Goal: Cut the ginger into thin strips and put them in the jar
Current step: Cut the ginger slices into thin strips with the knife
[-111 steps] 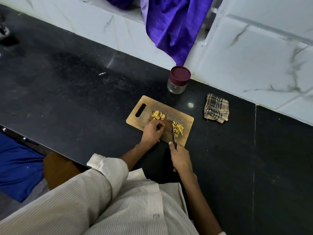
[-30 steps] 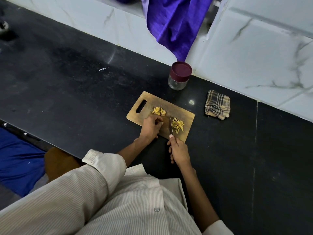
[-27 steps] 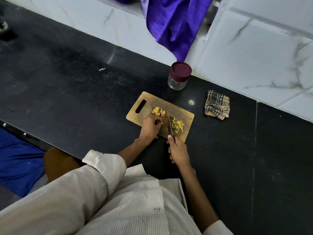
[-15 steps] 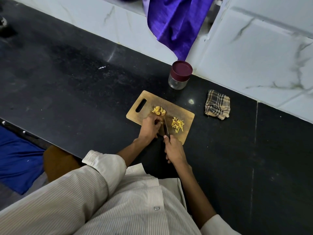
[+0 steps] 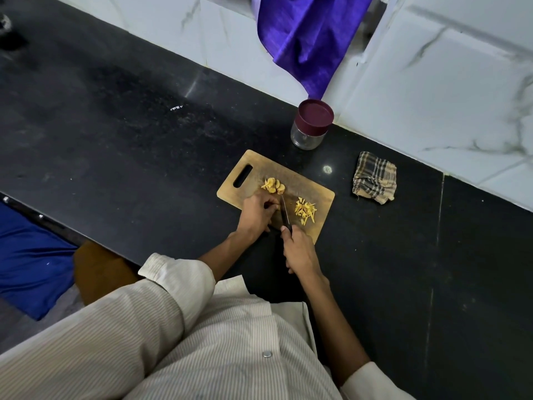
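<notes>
Knife (image 5: 285, 210) had slid left from the strips (image 5: 305, 210) vs a sec ago, gripped by right hand (image 5: 298, 252). Left hand (image 5: 256, 213) curled, pinching ginger at frame centre. Slices (image 5: 273, 186) uncut; jar (image 5: 311, 125), upper centre, lidded — approx half done.

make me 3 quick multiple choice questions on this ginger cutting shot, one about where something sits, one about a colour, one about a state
1. Where is the checked cloth?
A. on the cutting board
B. on the counter, right of the cutting board
C. under the jar

2. What colour is the jar's lid?
A. maroon
B. green
C. white

3. What state is the jar in?
A. lid off, full of strips
B. tipped on its side
C. upright, lid on

Answers:
1 B: the cloth lies on the black counter, apart from the cutting board.
2 A: the lid is dark maroon above clear glass.
3 C: it stands capped, while the ginger strips lie on the board beside the knife in the right hand.
</notes>
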Demonstrator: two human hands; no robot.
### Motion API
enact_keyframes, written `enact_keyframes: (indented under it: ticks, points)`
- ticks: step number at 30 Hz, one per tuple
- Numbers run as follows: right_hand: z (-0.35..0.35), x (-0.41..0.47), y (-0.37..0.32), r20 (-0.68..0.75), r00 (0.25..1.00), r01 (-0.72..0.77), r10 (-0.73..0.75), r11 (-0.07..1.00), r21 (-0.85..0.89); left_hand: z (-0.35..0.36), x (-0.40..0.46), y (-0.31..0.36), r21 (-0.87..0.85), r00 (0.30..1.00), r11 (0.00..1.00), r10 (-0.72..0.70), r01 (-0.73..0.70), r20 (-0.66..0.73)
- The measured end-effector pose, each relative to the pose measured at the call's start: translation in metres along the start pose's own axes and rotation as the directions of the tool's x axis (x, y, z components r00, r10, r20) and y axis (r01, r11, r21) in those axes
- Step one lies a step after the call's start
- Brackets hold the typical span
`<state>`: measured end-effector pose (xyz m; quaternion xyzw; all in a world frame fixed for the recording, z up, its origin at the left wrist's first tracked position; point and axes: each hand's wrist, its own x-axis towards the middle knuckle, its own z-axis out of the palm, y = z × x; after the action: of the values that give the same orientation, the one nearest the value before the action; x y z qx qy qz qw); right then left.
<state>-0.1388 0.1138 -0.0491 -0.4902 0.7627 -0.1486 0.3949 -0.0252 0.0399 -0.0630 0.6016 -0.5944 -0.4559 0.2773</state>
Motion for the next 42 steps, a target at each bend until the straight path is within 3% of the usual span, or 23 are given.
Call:
enact_keyframes:
  ticks: [14, 26, 32, 38, 42]
  points:
    - [0.002, -0.007, -0.006, -0.038, 0.999, 0.011, -0.013, 0.999, -0.043, 0.000, -0.002, 0.003, 0.002, 1.000, 1.000, 0.010, -0.010, 0.004]
    - [0.000, -0.007, -0.009, -0.045, 0.997, 0.055, -0.065, 0.978, -0.200, -0.002, 0.000, 0.001, -0.013, 1.000, 1.000, 0.015, -0.015, 0.012]
    - [-0.002, -0.006, -0.012, 0.001, 1.000, 0.005, -0.005, 0.975, -0.222, -0.001, 0.000, -0.001, -0.037, 1.000, 0.999, 0.015, -0.015, 0.000]
    - [0.002, -0.023, -0.005, -0.036, 0.999, -0.040, 0.032, 0.967, -0.252, -0.001, -0.001, 0.000, -0.023, 1.000, 1.000, 0.010, -0.010, 0.002]
    - [-0.001, -0.022, -0.005, -0.078, 0.994, -0.090, 0.077, 0.979, -0.181, -0.002, -0.003, 0.002, -0.019, 1.000, 1.000, 0.024, -0.024, -0.008]
